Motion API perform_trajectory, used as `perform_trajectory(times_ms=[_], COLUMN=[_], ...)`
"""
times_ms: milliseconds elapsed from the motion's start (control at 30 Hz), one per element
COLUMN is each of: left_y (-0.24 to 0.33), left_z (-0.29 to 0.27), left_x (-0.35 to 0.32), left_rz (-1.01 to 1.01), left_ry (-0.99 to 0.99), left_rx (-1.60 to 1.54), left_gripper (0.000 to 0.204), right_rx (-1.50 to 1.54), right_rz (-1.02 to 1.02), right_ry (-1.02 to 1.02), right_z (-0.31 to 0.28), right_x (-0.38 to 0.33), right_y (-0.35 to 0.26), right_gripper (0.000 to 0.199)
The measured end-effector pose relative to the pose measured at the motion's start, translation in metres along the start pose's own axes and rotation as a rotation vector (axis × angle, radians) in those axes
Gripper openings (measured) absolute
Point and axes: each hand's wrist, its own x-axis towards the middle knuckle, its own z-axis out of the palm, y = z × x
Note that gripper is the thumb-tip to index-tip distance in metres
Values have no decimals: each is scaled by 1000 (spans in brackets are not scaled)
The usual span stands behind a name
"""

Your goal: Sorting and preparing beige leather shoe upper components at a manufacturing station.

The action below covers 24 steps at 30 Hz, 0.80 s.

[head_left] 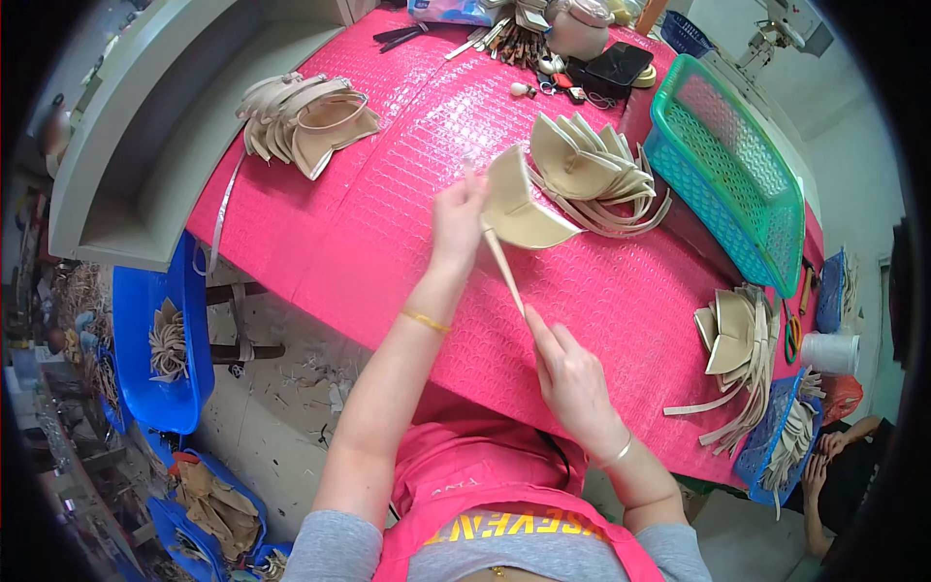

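Note:
My left hand [459, 223] pinches the left edge of a beige, folded panel piece [529, 215] with pointed corners and pale edges, held over the pink-covered table [388, 262]. A narrow beige strap [503, 269] runs down from that piece, and the fingers of my right hand [572, 373] are closed on its lower end. Just beyond lies a stack of similar beige pieces [572, 170] with looped straps. Another stack [301, 126] sits at the far left, its straps curled into loops. At the right edge rests a third group [732, 335] with loose straps hanging toward me.
A green basket [732, 175] lies along the right edge; a blue basket [781, 436] of straps is near a person's hands [824, 461]. A grey shelf unit [184, 126] borders the left, above a blue bin [165, 339]. A black phone [619, 64] and small items crowd the far edge.

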Motion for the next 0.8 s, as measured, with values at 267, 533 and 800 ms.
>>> perform_trajectory(times_ms=[267,533,800], left_y=[28,47,71], left_z=[-45,-48,-45], left_x=[-18,-42,-76], left_rz=[-22,-54,-141], left_ry=[29,-30,-99], left_rx=[196,97,-127], left_gripper=[23,27,27], right_rx=[279,1024,1495], right_rz=[119,-145,323], right_ry=[167,349,-79], right_z=[-9,-11,34], right_x=[-54,5,76], right_y=[10,-2,-27], right_gripper=[25,13,23])
